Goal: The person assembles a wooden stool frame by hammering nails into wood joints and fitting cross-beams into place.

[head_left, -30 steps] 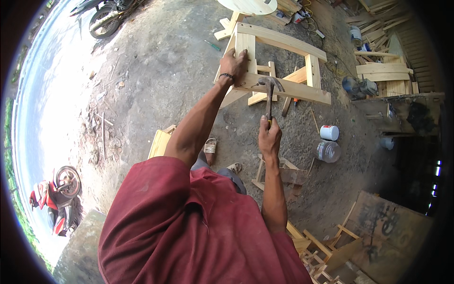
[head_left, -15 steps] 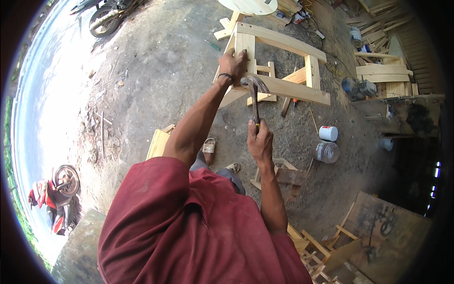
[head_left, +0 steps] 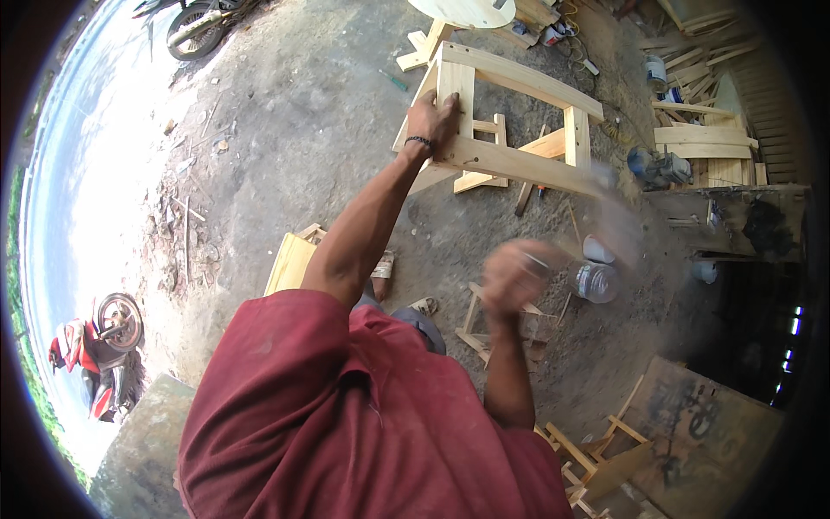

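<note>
My left hand [head_left: 432,121] is closed on the end board of a pale wooden frame [head_left: 524,163], its thumb lying over the board. Two long rails run from that end toward the right, joined by a crosspiece farther along. Below and to the right of the frame, my right hand [head_left: 513,275] is smeared by motion, its fingers wrapped round a hammer's handle. The hammer [head_left: 617,216] shows only as a faint blurred streak beyond the fist, close to the frame's right end.
A round pale board [head_left: 462,10] lies past the frame. To the right are a white tub [head_left: 597,249], a clear plastic jar [head_left: 596,283] and a bench [head_left: 735,203] backed by stacked timber. A small wooden piece [head_left: 294,259] stands by my left leg. Motorbikes [head_left: 104,355] are parked at left.
My right hand has swung the hammer away from the near rail, out to the right. My left hand keeps its hold on the frame, whose end looks nearly unmoved.
</note>
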A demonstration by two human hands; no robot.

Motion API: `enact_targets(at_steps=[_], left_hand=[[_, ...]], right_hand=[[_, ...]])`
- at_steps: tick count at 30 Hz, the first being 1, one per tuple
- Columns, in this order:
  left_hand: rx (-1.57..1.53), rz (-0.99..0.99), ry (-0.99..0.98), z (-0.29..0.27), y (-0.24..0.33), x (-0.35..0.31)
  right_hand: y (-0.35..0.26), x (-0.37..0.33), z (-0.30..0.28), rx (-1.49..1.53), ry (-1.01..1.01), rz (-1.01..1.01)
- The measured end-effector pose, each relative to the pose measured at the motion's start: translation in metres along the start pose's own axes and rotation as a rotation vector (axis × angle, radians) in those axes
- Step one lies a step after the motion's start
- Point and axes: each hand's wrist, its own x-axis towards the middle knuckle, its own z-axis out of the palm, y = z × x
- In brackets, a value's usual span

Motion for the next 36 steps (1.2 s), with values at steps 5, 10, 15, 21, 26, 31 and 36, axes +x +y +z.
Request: enact_targets(at_steps=[5, 10, 15, 21, 26, 31, 36], left_hand=[[0.117, 0.074, 0.035, -0.006, -0.012, 0.012], [-0.007, -0.031, -0.007, -0.005, -0.005, -0.001], [-0.043, 0.005, 0.020, 0.000, -0.004, -0.005], [-0.111, -0.007, 0.003, 0.005, -0.019, -0.001], [-0.274, 0.042, 0.012, 0.011, -0.046, 0.010], [-0.323, 0.066, -0.050, 0.017, -0.040, 0.009], [-0.256, 0.080, -0.030, 0.005, -0.026, -0.003]], right_hand=[[-0.011, 0.023, 0.037, -0.213, -0.390, 0.409], [-0.076, 0.058, 0.001, 0.151, -0.033, 0.036], [-0.030, 0.019, 0.005, -0.073, -0.050, 0.028], [-0.022, 0.038, 0.021, -0.301, -0.347, 0.460], [-0.080, 0.058, 0.002, 0.190, 0.095, 0.063], [0.018, -0.002, 0.014, -0.334, -0.309, 0.184], [-0.036, 0.038, 0.018, -0.316, -0.333, 0.367]])
